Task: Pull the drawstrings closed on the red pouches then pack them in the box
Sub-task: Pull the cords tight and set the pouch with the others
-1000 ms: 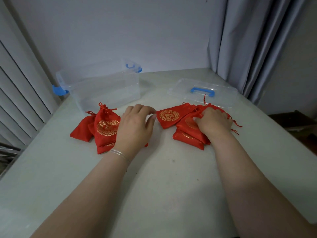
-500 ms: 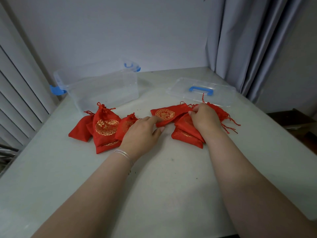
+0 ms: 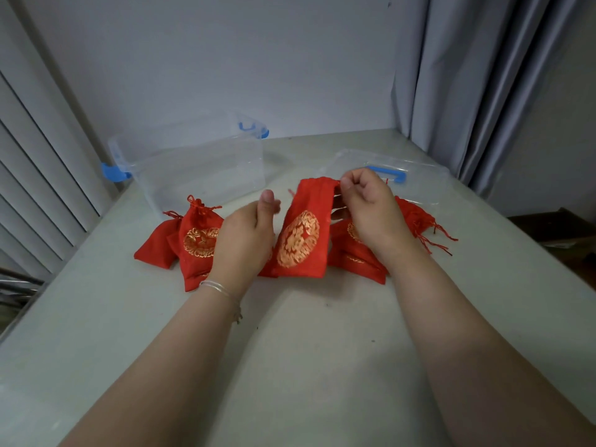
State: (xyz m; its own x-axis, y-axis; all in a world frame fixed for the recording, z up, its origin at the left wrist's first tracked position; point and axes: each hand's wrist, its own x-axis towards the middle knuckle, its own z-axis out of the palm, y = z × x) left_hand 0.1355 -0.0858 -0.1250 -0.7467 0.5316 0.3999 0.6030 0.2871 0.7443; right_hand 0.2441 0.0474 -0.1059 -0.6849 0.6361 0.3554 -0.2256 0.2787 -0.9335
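Red pouch [image 3: 301,235] hangs mid-frame, pinched at its open mouth by the right hand [image 3: 367,208]; left hand [image 3: 248,233], fingers loose, holds nothing. A one-sided tug could slip it free.

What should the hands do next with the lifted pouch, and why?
Probably the left hand should pinch the cord on its side. The right hand already grips the top corner of the pouch, whose mouth lies flat and unpuckered.
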